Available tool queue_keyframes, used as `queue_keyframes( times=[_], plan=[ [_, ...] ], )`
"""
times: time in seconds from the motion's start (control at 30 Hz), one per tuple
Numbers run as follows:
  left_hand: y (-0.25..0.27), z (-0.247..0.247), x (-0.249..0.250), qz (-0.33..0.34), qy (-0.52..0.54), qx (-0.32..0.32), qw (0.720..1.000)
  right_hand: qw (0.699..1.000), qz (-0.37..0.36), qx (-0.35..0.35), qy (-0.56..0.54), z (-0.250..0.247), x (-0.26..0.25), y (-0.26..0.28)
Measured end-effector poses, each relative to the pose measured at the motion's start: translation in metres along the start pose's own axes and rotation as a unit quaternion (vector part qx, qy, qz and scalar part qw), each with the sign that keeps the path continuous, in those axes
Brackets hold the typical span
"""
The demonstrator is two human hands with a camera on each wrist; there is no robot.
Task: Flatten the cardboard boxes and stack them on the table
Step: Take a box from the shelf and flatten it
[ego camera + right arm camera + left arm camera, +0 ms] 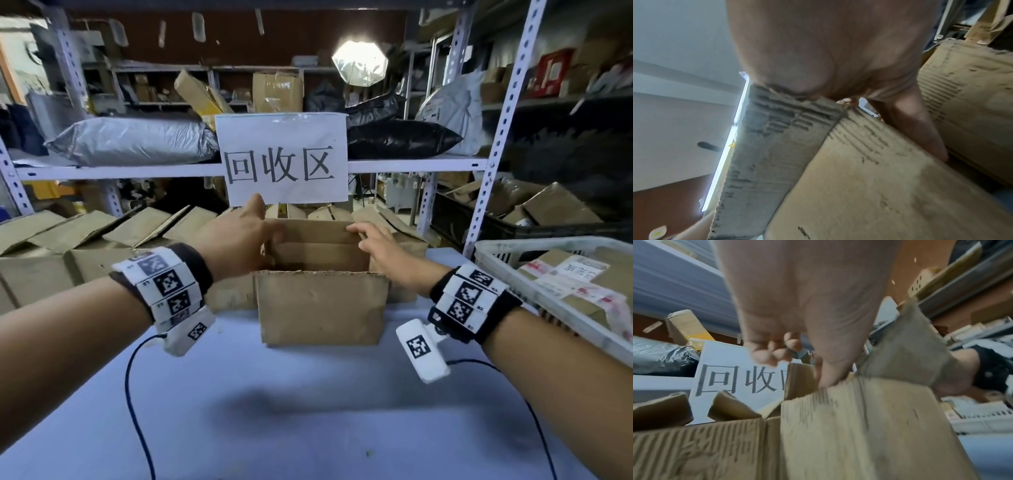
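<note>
An open brown cardboard box (pixel 322 308) stands upright on the pale blue table (pixel 308 418), its near flap hanging toward me. My left hand (pixel 239 236) is at the box's left wall; in the left wrist view the thumb (pixel 826 378) presses on the top edge of the cardboard box (pixel 869 426) while the curled fingers (pixel 772 352) sit on the other side of an upright flap. My right hand (pixel 380 253) holds the far right corner. In the right wrist view its thumb (pixel 920 129) lies along the wall of the cardboard box (pixel 869 186), and the fingers are hidden behind it.
A row of open cardboard boxes (pixel 85 240) crowds the table's left and back. A white plastic basket (pixel 496 246) with taped parcels sits at the right. A paper sign (pixel 284 157) hangs from the shelf (pixel 120 171) right behind the box. Wrist cables (pixel 132 394) trail across the table.
</note>
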State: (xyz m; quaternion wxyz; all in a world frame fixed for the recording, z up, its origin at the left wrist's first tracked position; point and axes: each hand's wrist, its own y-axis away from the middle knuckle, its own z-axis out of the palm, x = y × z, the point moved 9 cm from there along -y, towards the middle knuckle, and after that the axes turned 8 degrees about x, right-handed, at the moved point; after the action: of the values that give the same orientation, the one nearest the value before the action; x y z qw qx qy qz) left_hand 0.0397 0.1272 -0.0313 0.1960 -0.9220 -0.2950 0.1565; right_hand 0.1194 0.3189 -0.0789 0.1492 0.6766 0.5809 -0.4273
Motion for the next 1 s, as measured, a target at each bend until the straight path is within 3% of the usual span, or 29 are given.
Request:
queue_keyframes(
  times=[0.07,0.13,0.27,0.37,0.53,0.6,0.67,0.77,0.83,0.9,1.0],
  plan=[
    [0.004,0.007,0.016,0.081,0.021,-0.026,0.996,0.999,0.009,0.017,-0.043,-0.008,-0.006,0.006],
    [0.012,0.027,0.026,0.118,0.038,-0.129,0.984,0.996,0.038,0.012,-0.077,-0.011,-0.008,0.013],
    [0.016,0.045,0.024,0.080,-0.023,-0.268,0.960,0.996,0.039,-0.002,-0.076,-0.008,-0.022,0.023],
    [0.022,0.050,0.027,0.049,-0.050,-0.369,0.927,0.998,0.015,-0.008,-0.066,-0.007,-0.028,0.023],
    [0.030,0.053,0.035,0.072,-0.140,-0.444,0.882,0.999,-0.003,-0.023,-0.035,-0.010,-0.026,0.018],
    [0.033,0.052,0.038,0.088,-0.149,-0.447,0.878,0.999,-0.004,-0.025,-0.028,-0.009,-0.024,0.014],
    [0.029,0.050,0.041,0.106,-0.131,-0.419,0.892,1.000,-0.002,-0.026,-0.014,-0.008,-0.020,0.011],
    [0.025,0.036,0.043,0.133,-0.082,-0.341,0.927,0.999,0.018,-0.037,0.012,-0.006,-0.014,0.011],
    [0.022,0.017,0.042,0.151,-0.006,-0.252,0.956,0.999,0.019,-0.034,0.015,-0.006,-0.013,0.010],
    [0.023,0.000,0.031,0.134,0.104,-0.162,0.972,1.000,0.016,-0.013,0.003,-0.009,-0.013,0.008],
    [0.034,-0.005,0.006,0.062,0.221,-0.087,0.969,0.998,0.040,-0.003,-0.049,-0.010,-0.008,0.007]
  ],
)
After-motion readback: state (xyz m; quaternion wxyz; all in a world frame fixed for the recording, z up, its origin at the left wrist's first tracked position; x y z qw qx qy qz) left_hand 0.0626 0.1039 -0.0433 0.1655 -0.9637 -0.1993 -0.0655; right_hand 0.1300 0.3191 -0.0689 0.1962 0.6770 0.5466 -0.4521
